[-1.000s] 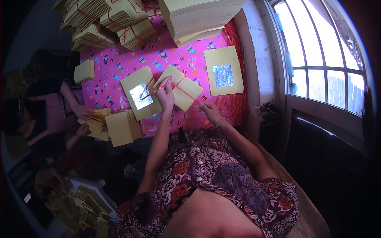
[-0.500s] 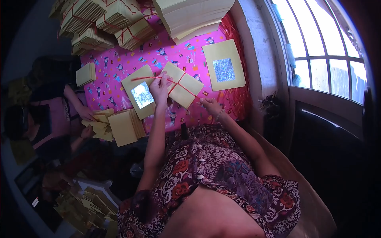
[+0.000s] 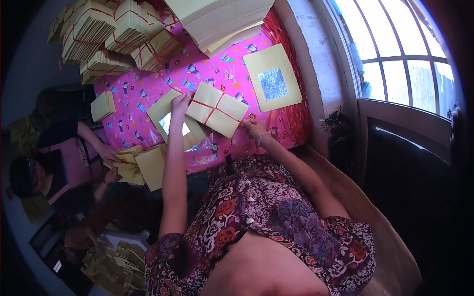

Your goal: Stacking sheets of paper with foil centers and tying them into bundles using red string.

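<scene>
Shifted left off the envelope bundle (image 3: 225,108) since the earlier frame, the left hand (image 3: 180,104) closes on a red ribbon (image 3: 215,107), the right hand (image 3: 255,129) pinching it beside the bundle, which lies toward the surface's (image 3: 170,72) near edge.

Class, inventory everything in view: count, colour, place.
Tied bundle: 1, tan, centre
String: 1, red, around bundle
Silver-panelled pieces: 2, tan, middle, right
Tall stack: 1, cream, far side
Other tied bundles: several, tan, far left
Small stack: 1, tan, left edge
Loose pieces: several, tan, near left
Pile: 1, tan, lower left
Strands: many, red, table's right edge
Tablecloth: 1, pink print, beneath
Barred window: 1, white, right
Co-worker: at least 1, pink and dark, left
Top: 1, purple floral, worn
Left hand: 1, bare, gripping string
Right hand: 1, bare, bundle corner
</scene>
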Tool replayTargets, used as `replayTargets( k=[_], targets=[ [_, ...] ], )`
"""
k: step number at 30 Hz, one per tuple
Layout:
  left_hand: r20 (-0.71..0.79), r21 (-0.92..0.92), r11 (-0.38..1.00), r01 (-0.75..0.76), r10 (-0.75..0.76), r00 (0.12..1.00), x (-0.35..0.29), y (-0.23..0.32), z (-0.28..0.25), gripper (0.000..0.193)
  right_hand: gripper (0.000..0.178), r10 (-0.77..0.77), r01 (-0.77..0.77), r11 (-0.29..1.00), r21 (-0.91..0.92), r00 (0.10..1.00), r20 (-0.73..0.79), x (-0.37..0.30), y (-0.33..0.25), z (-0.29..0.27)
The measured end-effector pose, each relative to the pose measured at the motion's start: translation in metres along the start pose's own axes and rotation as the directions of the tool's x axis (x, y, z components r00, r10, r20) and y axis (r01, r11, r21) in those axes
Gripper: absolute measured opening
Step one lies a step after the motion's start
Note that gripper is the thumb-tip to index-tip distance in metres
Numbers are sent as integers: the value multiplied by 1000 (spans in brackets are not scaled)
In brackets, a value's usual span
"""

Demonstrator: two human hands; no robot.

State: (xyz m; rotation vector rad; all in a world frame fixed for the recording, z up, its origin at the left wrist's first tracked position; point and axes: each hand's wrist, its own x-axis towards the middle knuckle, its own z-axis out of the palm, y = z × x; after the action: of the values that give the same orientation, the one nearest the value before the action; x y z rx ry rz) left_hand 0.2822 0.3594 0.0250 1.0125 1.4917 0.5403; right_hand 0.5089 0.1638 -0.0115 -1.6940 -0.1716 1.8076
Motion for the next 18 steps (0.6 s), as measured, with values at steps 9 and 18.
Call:
replayTargets(
  k=[9,18],
  targets=[
    [237,650,750,-119,-51,970,67,10,-8,36,12,38,-9,955,297,995,-91,28,-11,23],
    [292,538,840,-68,-110,950,81,4,1,28,7,-45,105,906,410,987,-154,26,-15,34]
  ],
)
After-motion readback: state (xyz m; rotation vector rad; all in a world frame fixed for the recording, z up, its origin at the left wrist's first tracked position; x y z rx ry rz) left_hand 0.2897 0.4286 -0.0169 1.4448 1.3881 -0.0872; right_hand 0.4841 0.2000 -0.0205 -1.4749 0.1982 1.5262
